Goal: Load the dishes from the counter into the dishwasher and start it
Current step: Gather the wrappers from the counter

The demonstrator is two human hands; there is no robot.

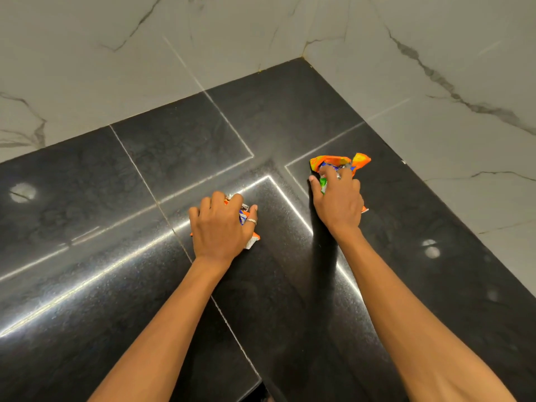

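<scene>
Counter: the black polished stone counter (87,227) fills the lower part of the view and runs back into a corner where 2 walls meet; both hands rest on it.
Counter surface: pale seams (136,169) divide the slabs, and bright streaks of light run across the gloss.
Left hand: the left hand (220,224) lies palm down near the middle of the counter, fingers curled over a crumpled wrapper and pressing it to the stone.
Left wrapper: the left wrapper (253,241) is orange, blue and silver. Only scraps show between the fingers and past the thumb side, and the rest is hidden under the palm.
Ring: a silver ring (251,221) sits on 1 finger of the left hand.
Right hand: the right hand (338,198) is farther back and nearer the right wall, with its fingertips bent down and gripping a second wrapper.
Right wrapper: the right wrapper (336,162) is orange with green and blue. It bunches up beyond the fingertips, and a small corner pokes out at the little-finger side.
Spacing: the 2 hands are apart, each on its own wrapper, and the wrappers do not touch.
Forearms: both are bare and reach in from the bottom edge.
Walls: white marble-look tiles (261,30) with grey veins stand behind the counter and to its right.
Reflections: round light spots (21,192) show on the stone at far left and near the right edge.
</scene>
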